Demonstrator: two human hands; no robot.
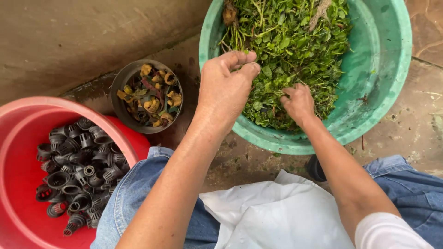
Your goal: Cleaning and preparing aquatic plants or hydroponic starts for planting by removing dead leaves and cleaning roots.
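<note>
Nearest the camera: a white crumpled cloth [277, 216] over the lap and blue denim jeans [138, 193], person seated or squatting on the ground. Left side, a big red plastic tub [18, 184] holding a heap of small dark grey slotted plastic net cups [78, 170]. Just past it, a small dark round metal bowl [121, 107] with yellowish and brown scraps, touching the tub's rim area. Further out, a wide green plastic basin [383, 69] full of leafy green small-leaved plants with stems and roots [290, 50]. Both hands are in it: left hand [226, 90] fingers curled, thumb meeting fingertips, pinching at a stem or sprig; right hand [299, 103] closed into the greens, gripping a clump, exact hold hidden. Step looks like sorting or separating sprigs from the mass; next move likely needs a gentle pull so roots don't tear. No labels, packages or signs visible. Floor is stained concrete [415, 124].
</note>
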